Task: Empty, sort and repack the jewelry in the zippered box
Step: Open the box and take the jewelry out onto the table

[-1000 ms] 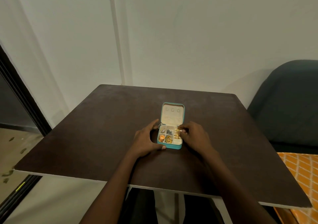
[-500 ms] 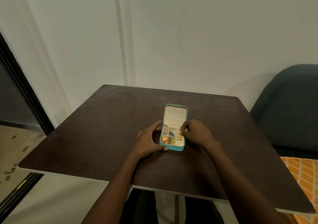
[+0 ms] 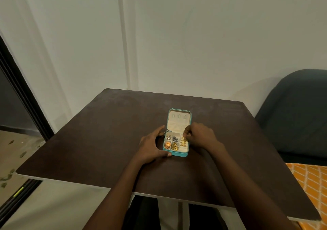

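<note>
Box: one teal zippered box [image 3: 175, 154] lies open at the middle of the frame on the dark surface [image 3: 106, 132], its lid [image 3: 178, 123] tipped back.
Left grip [image 3: 150, 148]: fingers fairly straight along the box's left side, thumb at its near corner, steadying it and holding nothing.
Right grip [image 3: 200, 136]: fingers curled over the right compartment; I cannot tell whether they have a piece.
Step in hand: emptying, probably starting with the gold pieces [image 3: 183, 142].
Doing it well: keep the box braced, lift straight up, and take one piece at a time so none snag.
Counts: five compartments, all holding something; three loops [image 3: 179, 116] in the lid; one orange piece [image 3: 167, 144]; the smaller pieces are too small to count.
</note>
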